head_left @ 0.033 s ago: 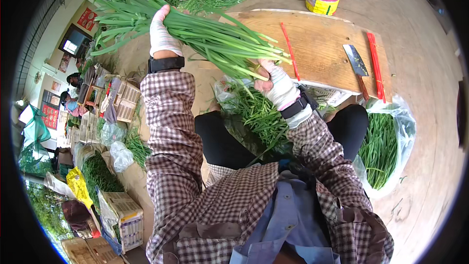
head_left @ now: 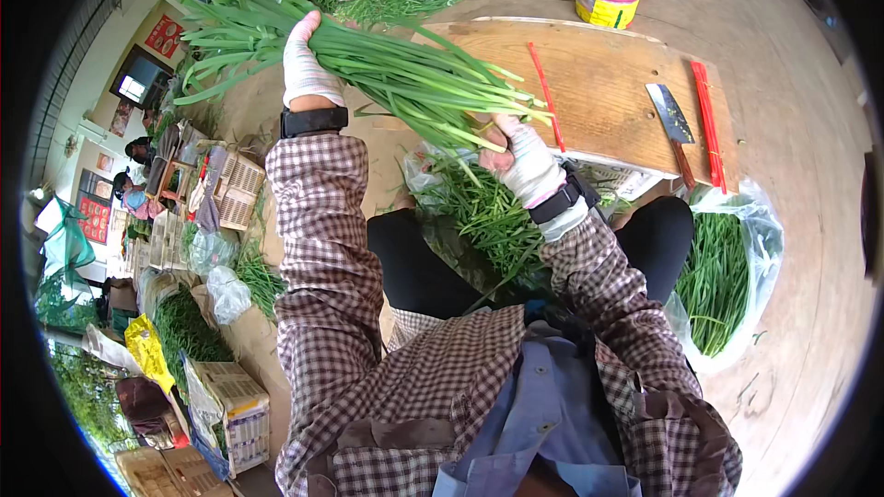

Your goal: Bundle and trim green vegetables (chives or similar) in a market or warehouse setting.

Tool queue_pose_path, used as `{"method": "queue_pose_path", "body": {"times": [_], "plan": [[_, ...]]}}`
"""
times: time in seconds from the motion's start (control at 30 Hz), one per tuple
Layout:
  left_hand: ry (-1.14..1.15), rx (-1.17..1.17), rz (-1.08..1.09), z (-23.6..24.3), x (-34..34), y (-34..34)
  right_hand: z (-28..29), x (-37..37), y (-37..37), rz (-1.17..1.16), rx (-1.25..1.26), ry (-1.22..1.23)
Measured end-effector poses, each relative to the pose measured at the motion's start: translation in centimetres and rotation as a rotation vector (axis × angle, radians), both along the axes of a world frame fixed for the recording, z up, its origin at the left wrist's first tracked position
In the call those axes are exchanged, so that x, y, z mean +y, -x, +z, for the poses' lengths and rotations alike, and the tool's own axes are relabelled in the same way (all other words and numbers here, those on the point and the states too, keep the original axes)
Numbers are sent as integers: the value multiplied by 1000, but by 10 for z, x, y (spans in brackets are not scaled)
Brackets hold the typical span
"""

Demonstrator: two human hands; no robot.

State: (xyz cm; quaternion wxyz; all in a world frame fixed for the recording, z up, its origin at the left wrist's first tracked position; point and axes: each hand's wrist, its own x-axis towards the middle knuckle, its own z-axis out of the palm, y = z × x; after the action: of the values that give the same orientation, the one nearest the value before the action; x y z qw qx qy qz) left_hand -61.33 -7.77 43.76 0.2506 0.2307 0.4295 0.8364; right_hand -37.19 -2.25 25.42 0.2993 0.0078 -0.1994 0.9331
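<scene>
Stretching from the left over the edge of the wooden board (head_left: 612, 97), a bunch of green stalks (head_left: 396, 69) was grasped by the left hand (head_left: 304, 55) among its leaves and by the right hand (head_left: 523, 158) near its pale ends. A red strip (head_left: 543, 83) was crossed by the tips; a knife (head_left: 669, 112) and red bundle (head_left: 708, 124) were laid farther right. Unreadably small print was borne by the far yellow-sided tub (head_left: 607, 11) and a red wall poster (head_left: 164, 37).

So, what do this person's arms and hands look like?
Both arms wear loose, brown-and-white checked fabric sleeves. Fingerless-looking white fabric coverings wrap the left hand and right hand. Each wrist has a wide black band, and paler cloth shows beside the right one.
</scene>
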Motion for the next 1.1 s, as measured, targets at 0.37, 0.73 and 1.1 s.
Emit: {"method": "queue_pose_path", "body": {"times": [0.37,0.73,1.1], "plan": [[-2,-70,108,2,-44,57,-70,8,-88,439,-1462,-2059],[19,76,12,-7,-41,3,89,5,36,-381,-1171,-1458],[-240,58,-16,-15,-82,34,-37,13,-43,-334,-526,-431]]}}
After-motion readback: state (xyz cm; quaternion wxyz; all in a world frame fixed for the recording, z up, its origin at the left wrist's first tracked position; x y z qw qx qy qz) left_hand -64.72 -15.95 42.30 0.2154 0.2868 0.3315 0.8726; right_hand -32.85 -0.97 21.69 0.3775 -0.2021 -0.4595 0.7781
